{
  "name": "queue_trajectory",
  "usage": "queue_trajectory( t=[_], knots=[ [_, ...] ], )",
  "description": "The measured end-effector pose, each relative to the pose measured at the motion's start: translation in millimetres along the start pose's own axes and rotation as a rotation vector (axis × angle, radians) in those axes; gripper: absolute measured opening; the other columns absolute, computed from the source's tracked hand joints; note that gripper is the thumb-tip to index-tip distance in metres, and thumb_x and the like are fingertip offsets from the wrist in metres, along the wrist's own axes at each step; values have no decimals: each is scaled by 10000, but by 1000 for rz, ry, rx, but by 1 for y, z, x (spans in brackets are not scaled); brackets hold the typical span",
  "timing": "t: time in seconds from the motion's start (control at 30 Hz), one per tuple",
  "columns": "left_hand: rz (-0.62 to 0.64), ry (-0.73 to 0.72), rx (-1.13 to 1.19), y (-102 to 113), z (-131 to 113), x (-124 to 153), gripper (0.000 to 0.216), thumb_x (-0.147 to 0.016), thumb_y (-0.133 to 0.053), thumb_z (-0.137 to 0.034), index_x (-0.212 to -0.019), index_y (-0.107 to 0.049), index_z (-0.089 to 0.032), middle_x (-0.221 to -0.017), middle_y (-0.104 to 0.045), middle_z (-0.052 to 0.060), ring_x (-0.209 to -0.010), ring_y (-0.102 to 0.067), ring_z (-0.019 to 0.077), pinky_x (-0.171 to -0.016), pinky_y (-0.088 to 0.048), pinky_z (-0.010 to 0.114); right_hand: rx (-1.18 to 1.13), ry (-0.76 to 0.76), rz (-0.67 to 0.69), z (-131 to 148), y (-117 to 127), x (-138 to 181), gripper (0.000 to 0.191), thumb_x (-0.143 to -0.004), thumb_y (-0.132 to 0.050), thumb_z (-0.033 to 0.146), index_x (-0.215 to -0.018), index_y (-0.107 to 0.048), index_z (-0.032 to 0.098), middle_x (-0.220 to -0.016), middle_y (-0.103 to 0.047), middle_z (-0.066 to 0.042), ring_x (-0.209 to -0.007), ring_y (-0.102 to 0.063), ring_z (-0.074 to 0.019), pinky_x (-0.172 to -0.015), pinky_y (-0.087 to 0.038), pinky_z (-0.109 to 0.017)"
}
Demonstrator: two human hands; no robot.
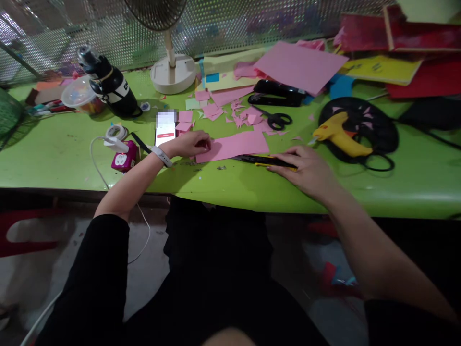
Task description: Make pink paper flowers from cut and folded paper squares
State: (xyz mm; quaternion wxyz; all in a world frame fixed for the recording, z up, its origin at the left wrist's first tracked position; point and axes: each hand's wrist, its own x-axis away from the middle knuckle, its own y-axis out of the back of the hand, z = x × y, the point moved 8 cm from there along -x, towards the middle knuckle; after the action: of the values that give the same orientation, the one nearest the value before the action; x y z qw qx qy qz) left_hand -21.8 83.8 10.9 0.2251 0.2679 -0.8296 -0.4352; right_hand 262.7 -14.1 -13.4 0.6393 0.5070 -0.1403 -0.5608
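Note:
A pink paper strip [237, 145] lies on the green tabletop in front of me. My left hand [192, 143] is closed at its left end, fingers curled on the paper, with a wristband on the wrist. In my right hand [302, 166], between thumb and fingers, is a long black-and-yellow utility knife [264, 160]. Its thin left end meets the strip's lower edge; I cannot tell whether it goes under the paper. Small pink scraps [241, 114] are scattered behind the strip, beside black-handled scissors [277, 120] and a black stapler [277, 93].
On the right, a yellow glue gun [338, 134] rests on a round black plate [385, 125]. To the left are a lit phone [165, 129], a magenta power adapter [124, 157] with a white cable, a tape roll [116, 132] and a black bottle [115, 91]. A fan [173, 74] stands behind.

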Motion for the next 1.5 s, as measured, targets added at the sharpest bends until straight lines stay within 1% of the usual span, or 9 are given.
queue_trajectory(
  t=[0.13,0.23,0.43,0.67,0.83,1.07,1.27,1.37,1.5],
  knots=[
    [63,27,-37,-1,0,-3,237,-933,-576,-290,-1099,-686,-161,-1058,-678,111,-891,-606,182,-809,-486,313,-6,-4,8,5,-9,-10,538,-1010,-495,694,-1219,-815,315,-1046,-673,-149,-1015,-640,-370,-905,-554,-590],
    [89,49,-36,-1,0,-4,259,-940,-567,-305,-1110,-678,-144,-1055,-676,122,-896,-602,189,-816,-479,321,-38,2,20,4,-12,-12,522,-1005,-508,685,-1228,-815,327,-1040,-673,-153,-1021,-633,-385,-889,-549,-608],
    [106,69,-24,-3,2,-5,274,-943,-559,-306,-1125,-673,-135,-1100,-674,136,-925,-606,198,-832,-474,325,-74,5,38,0,-7,-4,531,-995,-522,692,-1231,-820,322,-1022,-672,-155,-982,-639,-385,-867,-550,-604],
    [117,89,-31,-2,0,-4,284,-941,-568,-307,-1134,-674,-128,-1110,-677,144,-926,-612,199,-834,-471,322,-56,-10,66,15,-19,-17,477,-1008,-554,616,-1249,-807,290,-1067,-686,-146,-1039,-650,-371,-930,-545,-579],
    [121,86,-29,-3,1,-4,308,-938,-557,-321,-1153,-674,-134,-1180,-686,147,-991,-623,209,-864,-477,331,-83,11,73,18,-16,-10,480,-1014,-552,607,-1249,-808,275,-1059,-678,-145,-1034,-651,-362,-924,-552,-559],
    [111,69,-4,-4,4,-6,285,-924,-565,-304,-1128,-675,-139,-1142,-704,130,-967,-638,189,-852,-490,312,-61,2,86,27,-24,-19,420,-1001,-609,536,-1236,-805,248,-1080,-681,-145,-1055,-652,-355,-934,-553,-534],
    [103,50,-16,-4,5,-5,257,-922,-569,-295,-1107,-681,-157,-1101,-694,112,-938,-625,180,-829,-482,305,-99,25,87,30,-22,-16,430,-1021,-556,575,-1228,-802,289,-1053,-688,-131,-1033,-654,-346,-943,-556,-557],
    [88,31,-62,-4,-3,-9,235,-924,-563,-273,-1081,-687,-149,-1106,-683,130,-945,-616,200,-845,-481,330,-58,4,82,24,-21,-15,452,-1021,-538,612,-1231,-800,310,-1074,-684,-132,-1056,-656,-358,-963,-556,-581],
    [80,29,-58,-7,-15,-21,247,-931,-549,-251,-1084,-700,-129,-1117,-680,152,-924,-618,208,-834,-492,341,-19,-17,31,15,-14,-11,494,-1016,-507,664,-1251,-794,338,-1082,-676,-138,-1067,-650,-380,-957,-557,-626]
  ],
)
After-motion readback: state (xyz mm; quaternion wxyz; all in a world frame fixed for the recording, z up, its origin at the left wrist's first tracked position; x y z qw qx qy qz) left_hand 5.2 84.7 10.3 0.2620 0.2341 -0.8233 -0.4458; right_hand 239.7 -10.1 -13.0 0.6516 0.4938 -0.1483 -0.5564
